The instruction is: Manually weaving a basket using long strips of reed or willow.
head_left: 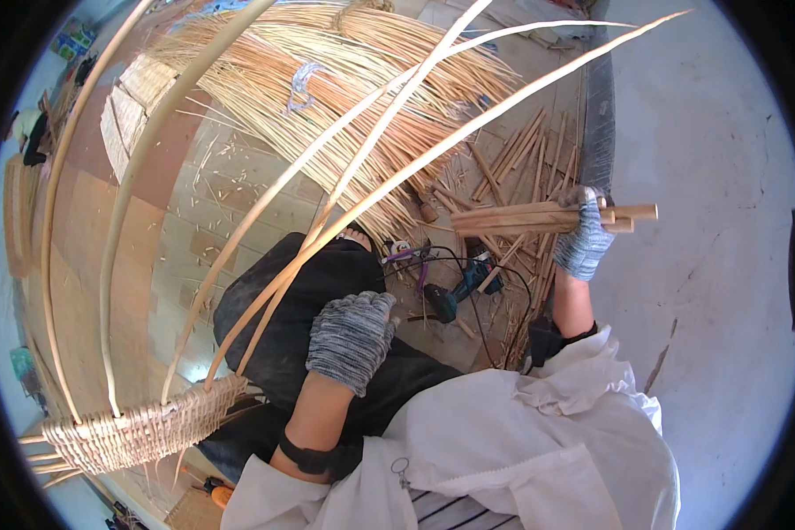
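My right hand (pixel 585 237), in a grey knitted glove, grips a small bundle of wooden sticks (pixel 512 218) held level above the floor by the wall. Over my dark-trousered leg, my left hand (pixel 352 343) is curled closed in a matching glove. Its back faces up, so whatever its fingers may hold is hidden. At the lower left stands a partly woven wicker basket (pixel 146 430). Long bare rods (pixel 362 205) rise from its woven band; some cross in front of my leg, left of my left hand.
A large heap of thin wicker rods (pixel 353 97) covers the far floor. Loose short sticks (pixel 539 155) lie near the wall (pixel 698 247). A blue-black power drill (pixel 455 290) and a dark cable (pixel 473 305) rest between my hands. Woven pieces (pixel 131 115) lie at far left.
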